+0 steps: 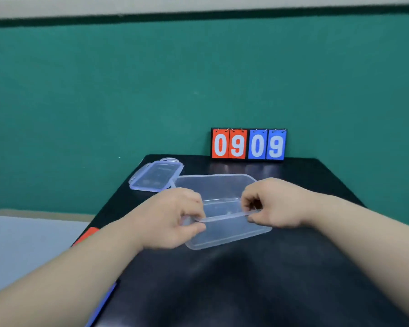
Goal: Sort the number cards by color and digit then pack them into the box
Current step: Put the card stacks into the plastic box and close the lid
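By the glossy black table's left edge we make out only slivers of a red card and a blue card, mostly hidden behind our left forearm, with no digits showing. Our left hand and right hand pinch the near rim of the clear, thin-walled rectangular box mid-table. Its tabbed lid lies behind, to the left. The scoreboard reads 09 on red and 09 on blue.

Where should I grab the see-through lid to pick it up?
The lid lies flat on the table, so its middle gives you little to hold. It is probably best to pinch the clip flap sticking out on its left edge. Come in from the left, because the box sits close on its right.
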